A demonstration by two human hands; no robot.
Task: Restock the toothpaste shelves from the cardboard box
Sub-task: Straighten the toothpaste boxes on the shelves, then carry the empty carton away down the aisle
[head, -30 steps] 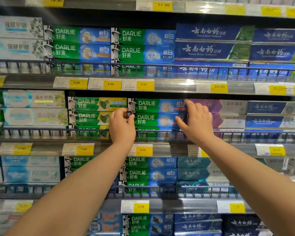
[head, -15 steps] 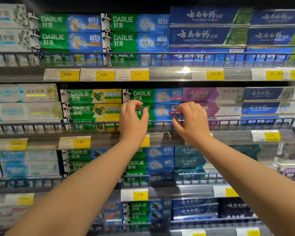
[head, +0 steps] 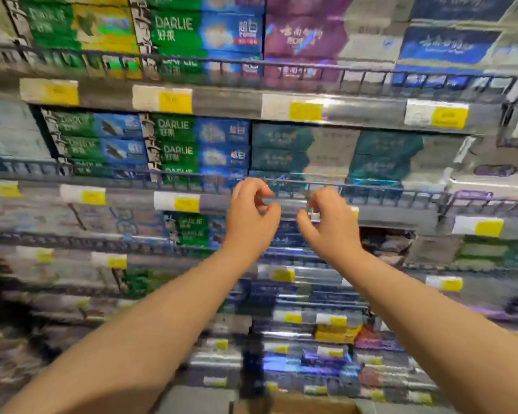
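Left hand point(head: 251, 218) and right hand point(head: 331, 227) hover at frame centre, in front of the shelf rail point(head: 371, 189). Their fingers are loosely curled and hold nothing. Toothpaste cartons point(head: 198, 140) lie stacked flat behind the rails in the upper half of the frame. The brown edge at bottom centre is probably the cardboard box point(head: 305, 404). The cartons are likely light, stiff and smooth. Grip across the long sides at mid-length, not the end flaps.

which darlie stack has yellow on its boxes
The Darlie stack at the top left of the view: its boxes go from green to yellow, while the other Darlie stacks go from green to blue.
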